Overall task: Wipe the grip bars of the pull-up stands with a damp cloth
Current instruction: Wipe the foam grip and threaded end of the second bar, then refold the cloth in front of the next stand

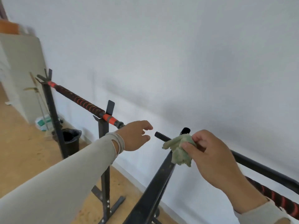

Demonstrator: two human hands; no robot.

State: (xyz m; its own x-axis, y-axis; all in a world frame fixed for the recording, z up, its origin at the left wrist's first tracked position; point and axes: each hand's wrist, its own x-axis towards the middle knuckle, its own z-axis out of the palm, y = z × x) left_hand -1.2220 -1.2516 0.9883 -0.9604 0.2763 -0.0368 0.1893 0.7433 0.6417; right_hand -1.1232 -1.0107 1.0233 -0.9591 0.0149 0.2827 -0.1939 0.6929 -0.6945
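Pinched in the right hand (215, 160), a green cloth (178, 148) is pressed on the black grip bar (161, 136); at nine o'clock, the left hand (135, 135) is held open, empty.

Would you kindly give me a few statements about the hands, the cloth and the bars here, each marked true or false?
1. The right hand holds the green cloth. True.
2. The left hand grips the ribbed black bar end. False: its grip is open, just short of the end.
3. The cloth is pressed on the red-and-black wrapped bar. False: it sits on the near stand's bar, beside the ribbed end.
4. A black bucket stands on the floor by the far stand. True.
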